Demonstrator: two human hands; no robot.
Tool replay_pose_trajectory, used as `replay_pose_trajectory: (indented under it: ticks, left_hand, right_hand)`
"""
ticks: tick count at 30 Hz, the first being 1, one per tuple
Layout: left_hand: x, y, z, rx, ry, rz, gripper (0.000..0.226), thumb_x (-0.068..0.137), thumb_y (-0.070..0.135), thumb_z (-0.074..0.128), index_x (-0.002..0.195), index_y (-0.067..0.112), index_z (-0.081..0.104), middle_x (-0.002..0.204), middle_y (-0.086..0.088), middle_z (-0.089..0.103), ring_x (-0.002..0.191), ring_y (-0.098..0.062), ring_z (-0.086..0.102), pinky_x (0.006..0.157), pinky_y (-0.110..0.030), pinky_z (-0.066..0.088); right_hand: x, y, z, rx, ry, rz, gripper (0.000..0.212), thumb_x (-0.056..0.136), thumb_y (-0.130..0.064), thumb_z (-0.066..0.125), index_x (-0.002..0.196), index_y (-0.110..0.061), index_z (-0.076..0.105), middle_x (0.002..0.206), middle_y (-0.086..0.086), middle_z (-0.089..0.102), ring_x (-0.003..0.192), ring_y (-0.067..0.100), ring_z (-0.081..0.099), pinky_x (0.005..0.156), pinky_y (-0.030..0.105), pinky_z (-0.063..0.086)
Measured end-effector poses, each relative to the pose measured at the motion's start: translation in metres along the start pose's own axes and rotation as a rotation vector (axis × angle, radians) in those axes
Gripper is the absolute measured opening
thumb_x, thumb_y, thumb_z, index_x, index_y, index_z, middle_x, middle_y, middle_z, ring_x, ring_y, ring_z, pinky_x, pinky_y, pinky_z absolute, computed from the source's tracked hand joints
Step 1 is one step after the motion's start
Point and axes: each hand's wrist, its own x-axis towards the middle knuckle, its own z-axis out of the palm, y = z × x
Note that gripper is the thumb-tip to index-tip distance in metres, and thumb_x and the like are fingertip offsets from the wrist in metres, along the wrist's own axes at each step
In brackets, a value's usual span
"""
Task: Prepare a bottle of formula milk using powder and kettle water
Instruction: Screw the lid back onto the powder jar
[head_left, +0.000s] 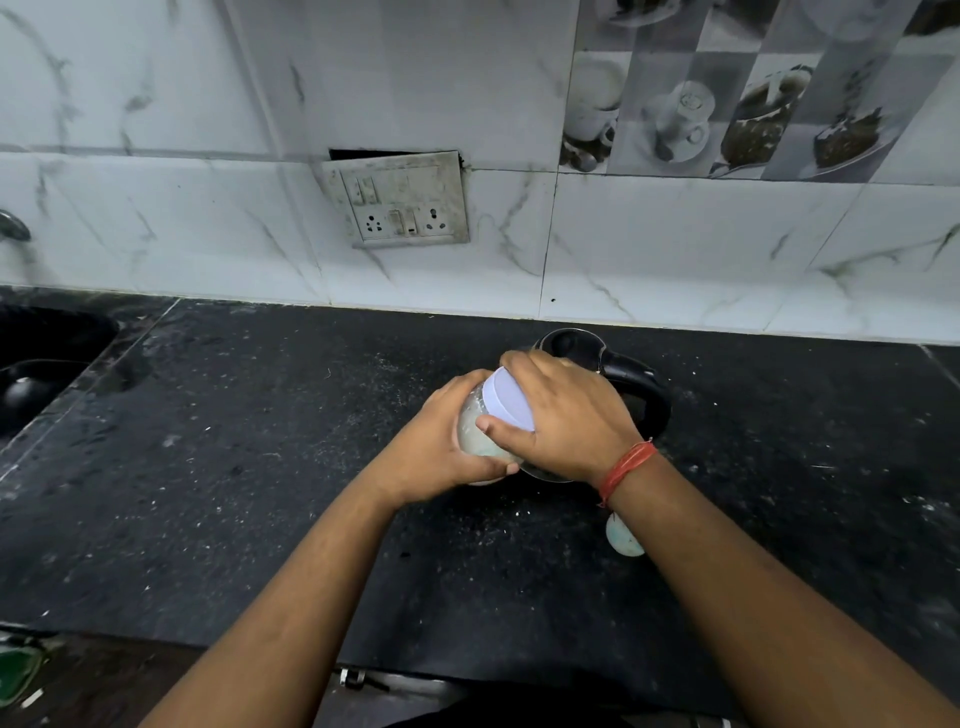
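Both hands grasping: left (441, 441) bottle (475, 423) | right (563, 415) white cap (509, 397) | milky contents

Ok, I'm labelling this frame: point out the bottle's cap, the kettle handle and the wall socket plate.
cap (511, 397), head view, on its flat lilac top.
kettle handle (655, 400), head view, on the black loop's outer curve.
socket plate (400, 205), head view, on the plate's middle.

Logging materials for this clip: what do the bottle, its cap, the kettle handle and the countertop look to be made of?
Bottle: clear plastic, probably; milky liquid shows through the wall.
Cap: opaque matte plastic, pale lilac-white, no glare.
Kettle handle: glossy black plastic, judging by soft highlights.
Countertop: dark polished stone, likely granite; fine speckle and dull sheen.
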Motion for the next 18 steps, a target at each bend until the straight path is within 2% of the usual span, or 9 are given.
replay_pose_trajectory:
  ticks: [6, 9, 12, 14, 16, 18]
  left_hand:
    - [-0.008, -0.016, 0.003, -0.060, 0.059, -0.037, 0.095, 0.064, 0.041, 0.092, 0.144, 0.035, 0.042, 0.137, 0.009, 0.054, 0.128, -0.010, 0.055, 0.106, -0.042, 0.051]
    - [-0.013, -0.026, 0.006, -0.122, 0.078, -0.065, 0.093, 0.064, 0.036, 0.092, 0.141, 0.042, 0.040, 0.140, 0.007, 0.054, 0.130, -0.011, 0.055, 0.108, -0.041, 0.050]
    - [-0.020, -0.045, 0.012, -0.195, 0.150, -0.122, 0.090, 0.065, 0.029, 0.091, 0.139, 0.043, 0.040, 0.139, 0.004, 0.057, 0.128, -0.014, 0.058, 0.107, -0.045, 0.051]
    - [-0.026, -0.060, 0.016, -0.203, 0.175, -0.148, 0.092, 0.064, 0.030, 0.092, 0.140, 0.043, 0.040, 0.140, 0.004, 0.056, 0.129, -0.015, 0.058, 0.106, -0.045, 0.052]
    - [-0.033, -0.069, 0.021, -0.202, 0.173, -0.180, 0.092, 0.067, 0.025, 0.092, 0.141, 0.042, 0.039, 0.140, 0.005, 0.055, 0.128, -0.011, 0.058, 0.104, -0.038, 0.053]
    - [-0.038, -0.079, 0.029, -0.208, 0.161, -0.191, 0.088, 0.075, 0.009, 0.090, 0.140, 0.035, 0.037, 0.139, 0.005, 0.054, 0.121, 0.002, 0.059, 0.097, -0.025, 0.053]
  right_hand:
    - [0.004, -0.017, 0.008, -0.035, -0.033, 0.041, 0.075, 0.080, -0.079, 0.025, 0.125, -0.024, 0.049, 0.118, 0.001, 0.062, 0.107, 0.025, 0.062, 0.083, 0.038, 0.046]
    - [0.006, -0.026, 0.023, 0.039, -0.069, 0.098, 0.071, 0.084, -0.075, 0.041, 0.139, -0.029, 0.042, 0.122, 0.002, 0.055, 0.112, 0.026, 0.060, 0.088, 0.039, 0.047]
    - [0.009, -0.037, 0.042, 0.134, -0.144, 0.120, 0.081, 0.086, -0.069, 0.054, 0.153, -0.031, 0.029, 0.130, 0.007, 0.048, 0.123, 0.028, 0.053, 0.099, 0.039, 0.045]
    - [0.009, -0.043, 0.057, 0.144, -0.162, 0.129, 0.088, 0.085, -0.067, 0.059, 0.155, -0.025, 0.026, 0.131, 0.009, 0.048, 0.125, 0.030, 0.050, 0.104, 0.042, 0.045]
    - [0.006, -0.047, 0.071, 0.120, -0.165, 0.131, 0.087, 0.084, -0.063, 0.062, 0.152, -0.021, 0.029, 0.132, 0.010, 0.049, 0.123, 0.031, 0.048, 0.102, 0.045, 0.047]
    - [0.000, -0.049, 0.083, 0.087, -0.179, 0.117, 0.083, 0.083, -0.057, 0.067, 0.149, -0.020, 0.034, 0.133, 0.008, 0.049, 0.120, 0.031, 0.046, 0.101, 0.044, 0.047]
